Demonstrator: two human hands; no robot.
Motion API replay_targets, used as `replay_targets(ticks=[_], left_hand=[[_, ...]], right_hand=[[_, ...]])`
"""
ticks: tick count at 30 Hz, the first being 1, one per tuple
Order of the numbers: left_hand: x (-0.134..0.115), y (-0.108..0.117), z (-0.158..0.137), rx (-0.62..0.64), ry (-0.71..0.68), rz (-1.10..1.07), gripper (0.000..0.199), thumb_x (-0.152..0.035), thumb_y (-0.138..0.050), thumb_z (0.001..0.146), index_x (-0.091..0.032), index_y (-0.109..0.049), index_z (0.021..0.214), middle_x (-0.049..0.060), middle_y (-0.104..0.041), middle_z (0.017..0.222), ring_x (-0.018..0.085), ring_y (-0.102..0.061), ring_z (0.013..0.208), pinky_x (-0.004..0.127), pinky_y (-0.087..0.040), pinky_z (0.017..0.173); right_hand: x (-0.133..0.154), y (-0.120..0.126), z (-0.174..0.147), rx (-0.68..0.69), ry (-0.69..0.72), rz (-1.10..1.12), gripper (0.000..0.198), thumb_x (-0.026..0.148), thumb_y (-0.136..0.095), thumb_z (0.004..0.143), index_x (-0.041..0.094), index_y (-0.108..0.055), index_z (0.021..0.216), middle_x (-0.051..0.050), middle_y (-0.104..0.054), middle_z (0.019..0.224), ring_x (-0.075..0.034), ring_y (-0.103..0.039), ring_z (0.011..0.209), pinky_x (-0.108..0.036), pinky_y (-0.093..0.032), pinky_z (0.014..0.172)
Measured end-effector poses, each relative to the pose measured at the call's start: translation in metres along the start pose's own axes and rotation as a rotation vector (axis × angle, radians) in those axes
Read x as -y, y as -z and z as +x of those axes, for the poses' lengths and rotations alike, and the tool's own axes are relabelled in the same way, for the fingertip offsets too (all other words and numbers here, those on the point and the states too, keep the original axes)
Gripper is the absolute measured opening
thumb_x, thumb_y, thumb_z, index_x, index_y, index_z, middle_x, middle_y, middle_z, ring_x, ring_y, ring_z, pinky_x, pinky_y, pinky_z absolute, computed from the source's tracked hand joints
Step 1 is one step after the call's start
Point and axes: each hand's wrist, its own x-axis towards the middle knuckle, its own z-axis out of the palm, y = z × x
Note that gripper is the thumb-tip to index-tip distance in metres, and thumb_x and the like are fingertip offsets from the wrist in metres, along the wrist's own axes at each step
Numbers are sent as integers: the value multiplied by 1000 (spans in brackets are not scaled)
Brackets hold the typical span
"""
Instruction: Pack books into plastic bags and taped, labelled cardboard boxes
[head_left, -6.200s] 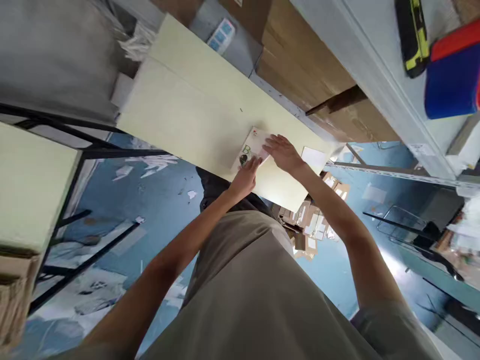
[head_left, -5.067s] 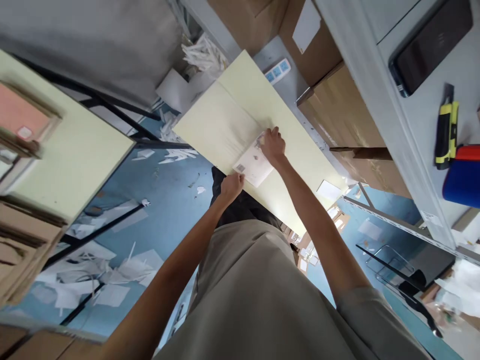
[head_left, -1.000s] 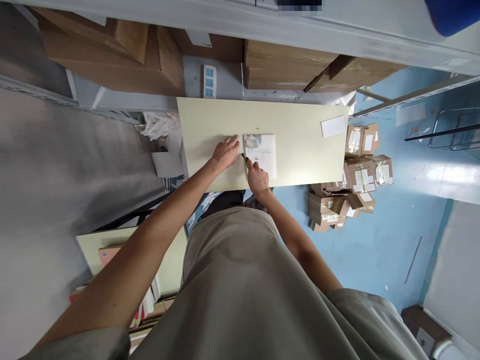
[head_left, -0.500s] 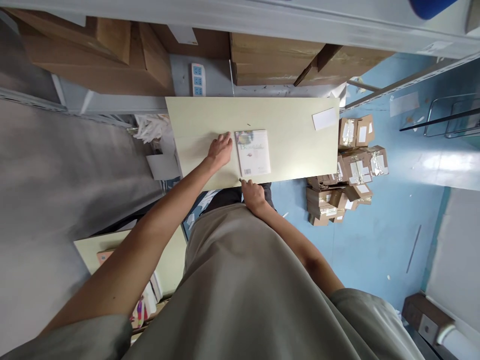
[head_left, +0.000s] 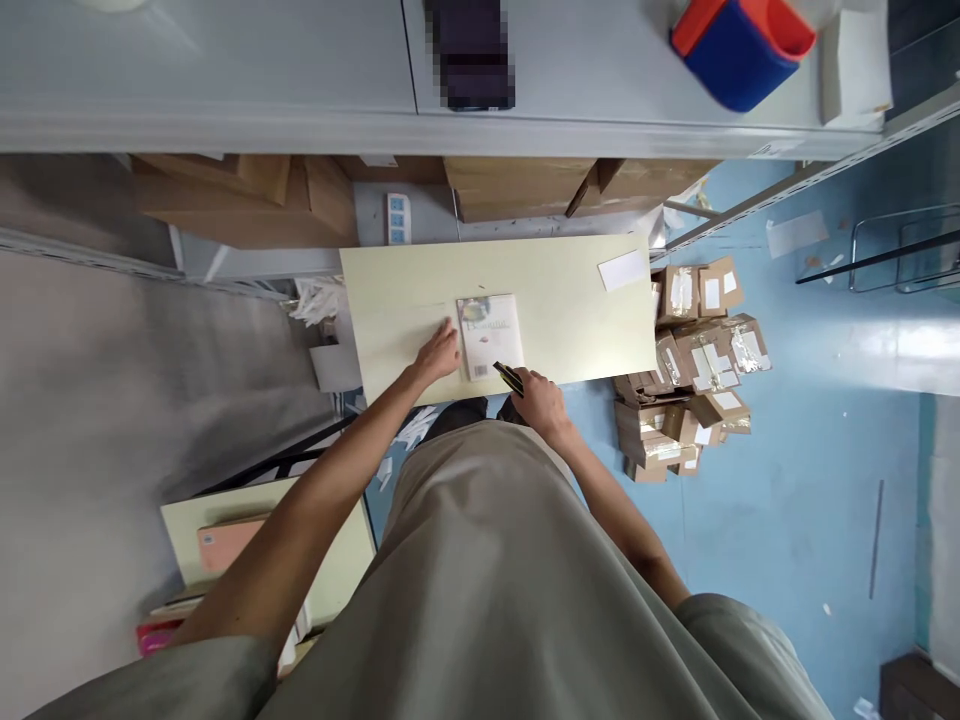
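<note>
A white book (head_left: 491,340) with a colourful picture, green lettering and a barcode on its cover lies flat on the pale yellow board (head_left: 577,310). My left hand (head_left: 439,352) rests on the board by the book's left edge, fingers stretched out and holding nothing. In my right hand (head_left: 541,402), at the near edge of the board, is a black and yellow utility knife (head_left: 510,378). Its tip points left, over the book's lower right corner. Whether the blade is out is too small to tell.
A white paper slip (head_left: 622,270) lies at the board's right end. Behind stand cardboard boxes (head_left: 517,190) and a power strip (head_left: 398,218) beneath a grey shelf (head_left: 300,80). Small taped cartons (head_left: 709,360) are piled on the blue floor at right. A second board (head_left: 330,560) holds an orange book (head_left: 229,545).
My right hand has moved right and turned, and the utility knife now shows clearly over the book's corner. My left hand stays beside the book. The view has tilted up, showing more shelf.
</note>
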Motion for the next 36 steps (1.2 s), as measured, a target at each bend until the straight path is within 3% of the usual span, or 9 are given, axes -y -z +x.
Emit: replay_targets(ticks=[4, 7, 15, 19, 22, 26, 30, 33, 36], left_hand=[[-38, 8, -13, -11, -45, -52, 63, -17, -56, 101, -10, -63, 163, 21, -58, 175, 32, -52, 167, 45, -40, 141], [-73, 35, -15, -125, -89, -103, 52, -18, -52, 105, -16, -74, 152, 16, -70, 163, 30, -65, 155, 44, -47, 137], [-173, 177, 4, -701, -345, -264, 33, -15, -61, 104, -23, -85, 126, 6, -87, 125, 25, -81, 121, 40, -63, 115], [-221, 241, 5, -901, -413, -269, 25, -19, -69, 105, -24, -86, 123, 5, -88, 115, 23, -82, 111, 39, -64, 108], [-246, 269, -1, -1010, -428, -270, 21, -22, -71, 105, -25, -87, 120, 4, -87, 110, 21, -82, 106, 37, -64, 104], [-267, 277, -16, -1087, -441, -314, 17, -28, -74, 106, -24, -86, 117, 4, -86, 106, 20, -82, 100, 35, -65, 99], [-268, 267, -30, -1073, -378, -327, 16, -33, -71, 108, -25, -86, 108, 4, -87, 106, 22, -82, 101, 37, -66, 99], [-246, 244, -30, -1022, -283, -357, 19, -31, -67, 108, -24, -85, 111, 4, -88, 107, 21, -83, 102, 35, -66, 98], [-201, 201, -21, -934, -163, -421, 26, -27, -61, 107, -22, -85, 118, 6, -89, 109, 22, -84, 105, 33, -66, 98]], right_hand=[[-21, 46, 3, -197, 106, 145, 50, 27, -66, 109, 31, -63, 158, -8, -80, 147, -32, -81, 125, -39, -64, 102], [-37, 89, 10, -354, 215, 256, 49, 26, -67, 108, 29, -64, 157, -7, -80, 150, -31, -80, 129, -40, -64, 107], [-67, 221, 82, -839, 465, 264, 54, 26, -62, 105, 23, -55, 158, -17, -73, 144, -34, -74, 131, -49, -63, 110], [-64, 284, 133, -949, 486, 233, 48, 25, -54, 106, 19, -53, 153, -18, -71, 137, -33, -73, 124, -49, -62, 106], [-58, 318, 166, -980, 490, 153, 42, 26, -54, 107, 17, -56, 148, -21, -70, 138, -33, -74, 120, -49, -62, 103], [-53, 345, 204, -941, 460, 36, 36, 29, -53, 110, 15, -62, 142, -22, -72, 134, -33, -73, 119, -49, -61, 106], [-54, 356, 233, -954, 492, -27, 37, 33, -44, 116, 14, -65, 141, -23, -73, 133, -35, -67, 131, -57, -56, 116], [-58, 348, 231, -1050, 583, -26, 46, 34, -32, 120, 15, -62, 149, -24, -64, 148, -37, -61, 143, -67, -50, 120], [-60, 312, 207, -1070, 668, 6, 53, 33, -22, 121, 17, -60, 154, -23, -56, 157, -40, -55, 151, -73, -46, 122]])
